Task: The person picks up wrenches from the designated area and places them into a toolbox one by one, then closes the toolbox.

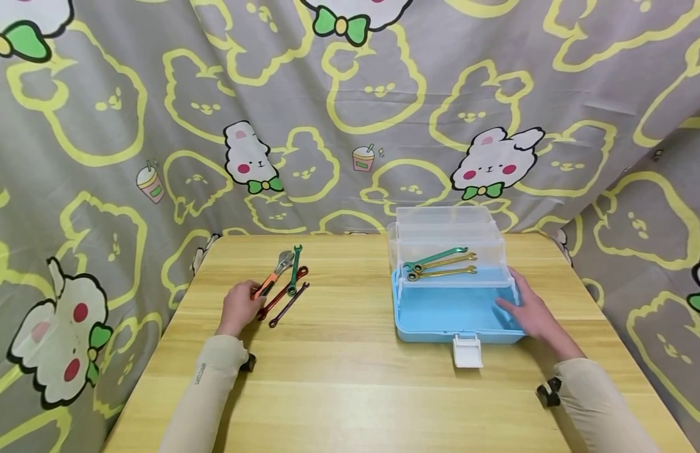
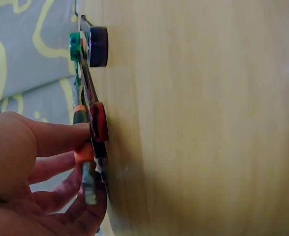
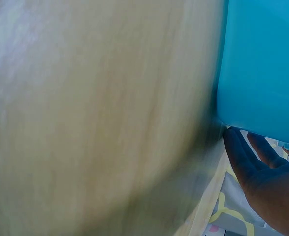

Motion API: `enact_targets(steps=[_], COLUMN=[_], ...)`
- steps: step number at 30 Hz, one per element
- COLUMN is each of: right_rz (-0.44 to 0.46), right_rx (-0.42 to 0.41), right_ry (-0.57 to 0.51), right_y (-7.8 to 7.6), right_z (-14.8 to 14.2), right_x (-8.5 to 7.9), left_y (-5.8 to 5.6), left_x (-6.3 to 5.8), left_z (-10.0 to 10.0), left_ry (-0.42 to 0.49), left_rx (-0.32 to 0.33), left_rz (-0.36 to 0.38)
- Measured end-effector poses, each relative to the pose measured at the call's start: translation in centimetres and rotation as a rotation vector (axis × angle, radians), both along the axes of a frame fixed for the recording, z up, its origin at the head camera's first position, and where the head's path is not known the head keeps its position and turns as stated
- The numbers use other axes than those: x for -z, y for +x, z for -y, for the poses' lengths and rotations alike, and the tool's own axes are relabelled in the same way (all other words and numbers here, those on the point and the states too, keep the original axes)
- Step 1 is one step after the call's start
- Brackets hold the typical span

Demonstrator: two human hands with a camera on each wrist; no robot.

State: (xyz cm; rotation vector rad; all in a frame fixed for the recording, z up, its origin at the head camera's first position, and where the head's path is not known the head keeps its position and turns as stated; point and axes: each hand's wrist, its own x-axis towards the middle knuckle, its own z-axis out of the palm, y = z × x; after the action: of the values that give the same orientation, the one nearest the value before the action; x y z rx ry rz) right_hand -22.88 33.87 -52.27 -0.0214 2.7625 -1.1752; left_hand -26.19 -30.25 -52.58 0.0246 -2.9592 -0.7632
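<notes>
My left hand (image 1: 240, 308) pinches the orange-and-black handle of an adjustable wrench (image 1: 284, 259) between thumb and fingers. Close to it lie a green wrench (image 1: 295, 267), a red wrench (image 1: 284, 291) and a purple wrench (image 1: 289, 305); the red one's ring end (image 2: 99, 120) is right by the thumb in the left wrist view. At the right stands an opened blue toolbox (image 1: 423, 336). My right hand (image 1: 536, 311) holds its right side, thumb over the rim and fingers outside, against the blue wall (image 3: 262, 64) in the right wrist view.
In the toolbox's clear upper tray (image 1: 453, 281) lie a green wrench (image 1: 440, 257) and two gold wrenches (image 1: 448, 272). A white latch (image 1: 467, 353) hangs from the box's front. Behind the wooden table (image 1: 350, 390) hangs a patterned curtain (image 1: 304, 207).
</notes>
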Motion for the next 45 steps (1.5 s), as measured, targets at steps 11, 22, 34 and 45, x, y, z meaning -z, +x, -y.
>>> enact_targets(steps=[11, 22, 34, 45], right_rz=[-0.004, -0.012, -0.015, -0.01], right_rx=[0.0, -0.003, -0.001, -0.001], right_ry=[0.01, 0.005, 0.002, 0.005], right_y=[-0.3, -0.3, -0.1, 0.0], right_z=[-0.1, -0.1, 0.0, -0.1], right_x=[-0.4, -0.3, 0.2, 0.2], left_y=[0.0, -0.1, 0.5, 1.5], left_x=[-0.4, -0.5, 0.4, -1.4], left_z=[0.2, 0.2, 0.9, 1.2], left_ry=[0.394, 0.667, 0.774, 0.821], left_rx=[-0.068, -0.109, -0.133, -0.073], left_rz=[0.16, 0.262, 0.212, 0.117])
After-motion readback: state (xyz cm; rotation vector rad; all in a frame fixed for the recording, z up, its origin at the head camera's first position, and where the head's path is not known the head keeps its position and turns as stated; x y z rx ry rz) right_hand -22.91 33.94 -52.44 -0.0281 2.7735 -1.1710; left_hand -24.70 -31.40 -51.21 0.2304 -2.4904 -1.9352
